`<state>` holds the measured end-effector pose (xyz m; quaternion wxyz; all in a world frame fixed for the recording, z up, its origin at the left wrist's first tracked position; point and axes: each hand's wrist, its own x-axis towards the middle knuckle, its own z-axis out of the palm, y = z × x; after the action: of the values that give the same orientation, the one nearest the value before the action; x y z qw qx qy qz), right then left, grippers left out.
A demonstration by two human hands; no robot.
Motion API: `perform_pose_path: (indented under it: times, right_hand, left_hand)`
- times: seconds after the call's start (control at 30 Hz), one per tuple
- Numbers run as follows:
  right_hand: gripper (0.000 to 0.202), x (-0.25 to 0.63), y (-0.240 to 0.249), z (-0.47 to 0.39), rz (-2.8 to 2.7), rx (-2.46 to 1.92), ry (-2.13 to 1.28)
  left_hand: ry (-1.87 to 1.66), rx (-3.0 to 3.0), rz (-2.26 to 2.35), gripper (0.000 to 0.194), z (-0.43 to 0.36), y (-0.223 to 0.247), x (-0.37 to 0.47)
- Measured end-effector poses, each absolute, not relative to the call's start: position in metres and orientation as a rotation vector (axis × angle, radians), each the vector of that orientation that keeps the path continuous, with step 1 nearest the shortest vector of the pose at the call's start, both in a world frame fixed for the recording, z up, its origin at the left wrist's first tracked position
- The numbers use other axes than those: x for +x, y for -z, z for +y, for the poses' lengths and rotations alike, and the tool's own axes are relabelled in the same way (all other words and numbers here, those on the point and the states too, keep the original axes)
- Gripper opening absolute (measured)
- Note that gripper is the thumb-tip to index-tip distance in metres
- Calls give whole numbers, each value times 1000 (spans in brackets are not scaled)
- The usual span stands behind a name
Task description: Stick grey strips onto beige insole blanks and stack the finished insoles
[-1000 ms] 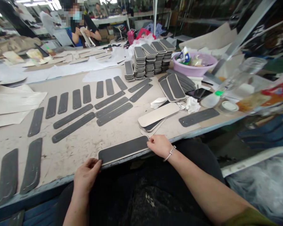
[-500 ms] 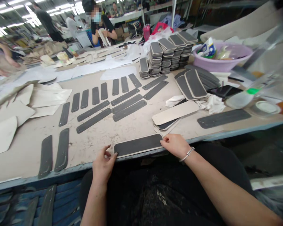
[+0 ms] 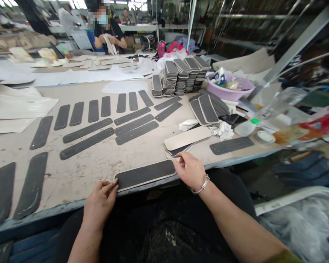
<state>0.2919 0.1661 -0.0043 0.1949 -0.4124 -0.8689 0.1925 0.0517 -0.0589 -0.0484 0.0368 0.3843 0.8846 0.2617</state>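
Observation:
A long dark grey panel (image 3: 145, 174) with rounded corners and a pale border lies along the table's front edge. My left hand (image 3: 101, 201) pinches its left end between thumb and fingers. At the opposite end, my right hand (image 3: 191, 170) has its thumb and fingertips closed on the corner; a metal bangle circles that wrist. Just beyond the right hand sits a small pile of similar pieces, topped by a plain beige panel (image 3: 188, 137). Farther right, one dark grey strip (image 3: 231, 145) rests by itself.
Several dark grey strips (image 3: 87, 130) are spread over the table (image 3: 84, 171). Tall stacks of bordered panels (image 3: 170, 78) stand at the back beside a purple basin (image 3: 230, 89). Pale sheets (image 3: 19, 106) lie at left, a clear bottle (image 3: 244, 128) at right. A masked co-worker (image 3: 108, 36) handles pale material across the table.
The view has turned to the right, so everything sits farther left. Both hands stay at the panel's ends; my left fingers have drawn together on its left end.

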Motion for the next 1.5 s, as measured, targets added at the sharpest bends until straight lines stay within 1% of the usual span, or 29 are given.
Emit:
perform_pose_path:
  times: [0.07, 0.2, 0.27, 0.37, 0.5, 0.63, 0.7, 0.77, 0.83, 0.87, 0.93, 1.0, 1.07, 1.17, 1.27, 1.37, 1.43, 1.5]
  right_hand:
    - [39, 283, 4, 153, -2441, -969, -484]
    - [62, 256, 17, 113, -2665, -398, -492]
    - [73, 246, 29, 99, -2757, -302, -493]
    - [81, 248, 41, 97, -2847, -407, -475]
    - [81, 272, 45, 123, -2891, -690, -435]
    - [83, 285, 47, 137, -2915, -807, -359]
    - [87, 284, 49, 136, -2914, -831, -319]
    - [90, 281, 51, 132, -2914, -848, -289]
    - [90, 279, 53, 130, -2912, -841, -261]
    - [90, 278, 55, 129, -2907, -835, -245]
    - [88, 279, 57, 129, -2897, -823, -210]
    - [83, 280, 60, 129, -2890, -811, -174]
    - [78, 281, 61, 130, -2888, -794, -149]
    - [80, 282, 61, 130, -2887, -780, -137]
    - [86, 281, 61, 129, -2894, -783, -154]
    - [88, 279, 60, 129, -2900, -802, -185]
    - [87, 278, 56, 130, -2909, -813, -213]
    - [81, 278, 49, 134, -2911, -809, -251]
  left_hand:
    - [-714, 1159, 2728, 37, -59, 49, 51]
    - [-600, 1118, 2761, 39, -58, 47, 51]
    - [-576, 1088, 2770, 40, -56, 45, 51]
    - [-584, 1004, 2744, 41, -53, 42, 52]
    - [-612, 896, 2694, 44, -50, 37, 49]
    - [-707, 828, 2606, 45, -53, 34, 42]
    - [-822, 754, 2633, 43, -56, 30, 40]
    - [-1016, 710, 2798, 42, -55, 23, 46]
    - [-1192, 889, 2914, 40, -45, 14, 63]
    - [-1202, 1094, 2882, 40, -37, 11, 75]
    - [-999, 1561, 2632, 44, -13, 9, 103]
    - [-646, 1859, 2395, 55, 12, 13, 128]
    - [-357, 1943, 2307, 65, 29, 20, 139]
    - [-95, 1932, 2339, 70, 27, 30, 129]
    - [45, 1920, 2407, 70, 1, 36, 97]
    - [105, 1940, 2435, 70, -22, 39, 71]
    - [110, 1967, 2447, 71, -29, 42, 64]
    - [84, 1996, 2463, 72, -31, 46, 63]
